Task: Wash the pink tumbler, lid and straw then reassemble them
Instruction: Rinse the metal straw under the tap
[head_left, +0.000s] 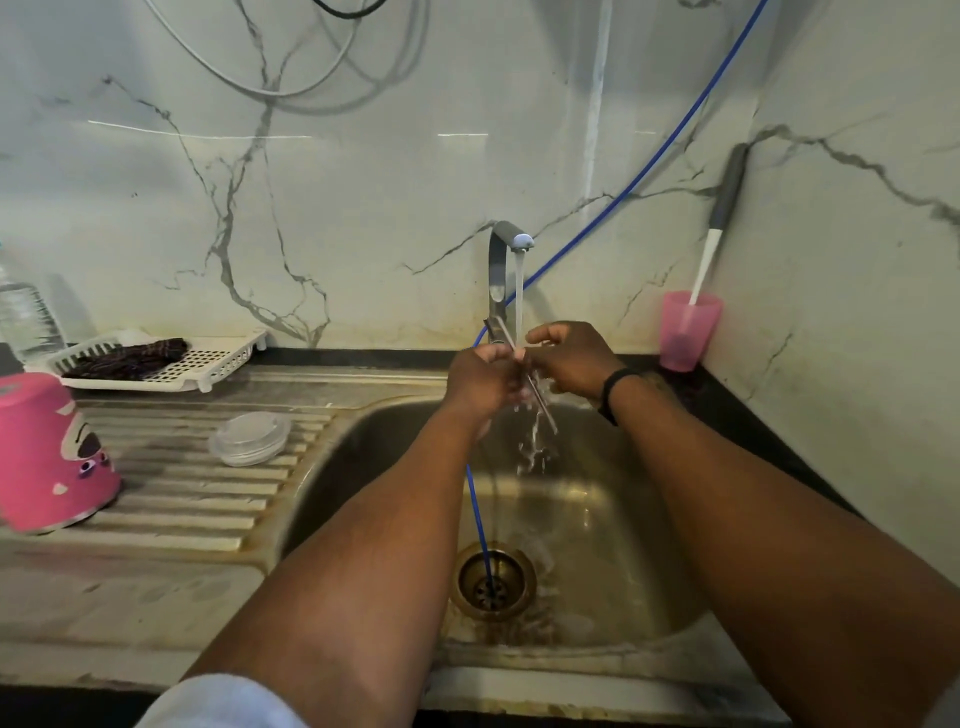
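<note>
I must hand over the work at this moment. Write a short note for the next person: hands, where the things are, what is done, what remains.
Left hand and right hand: both pinch the straw under the running tap, over the sink.
Tumbler: upside down on the drainboard, far left.
Lid: on the drainboard, beside the sink.
Done: tumbler and lid appear set aside; I cannot tell if they were washed.
Left: finish rinsing the straw, close the tap, then reassemble tumbler, lid and straw.
</note>
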